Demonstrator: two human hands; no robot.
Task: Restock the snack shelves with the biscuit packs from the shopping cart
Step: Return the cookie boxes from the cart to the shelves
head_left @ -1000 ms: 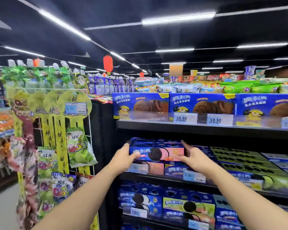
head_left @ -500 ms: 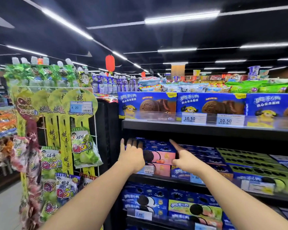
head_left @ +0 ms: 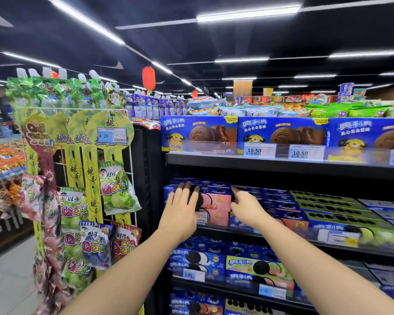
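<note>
While both hands are at the shelving, step: seating the pink biscuit pack (head_left: pixel 216 202) on its stack on the middle shelf (head_left: pixel 289 239). I judge this a placement close to finished.
Left hand (head_left: pixel 180 210): open, fingers straight and flat against the left part of the pack's front, with the tips reaching its top edge.
Right hand (head_left: pixel 246 209): at the pack's right end with the thumb raised. The fingers bend into the gap beside the pack, and I cannot tell whether they grip or only push.
Pack: the top one of a short stack of like packs, face outward. Its front looks about level with the pack beneath it.
Neighbours: blue packs (head_left: pixel 271 201) sit just right of the pack, and green packs (head_left: pixel 328 208) lie further right.
Next move (judgement): nudge the pack square, let go, draw both hands clear without dragging it forward, then fetch another from the shopping cart.
Shopping cart: not in view, so the remaining stock is unknown.
Hidden: the left hand covers the left of the pack's face. The space behind the pack is dark, so the depth left there is unknown.
Cut off: the rows right of the pack run out of frame.
Hard to read: the price tag (head_left: pixel 201 218) just below the pack is blurred. The upper tag (head_left: pixel 254 150), above and right of the pack, reads 10.50.
</note>
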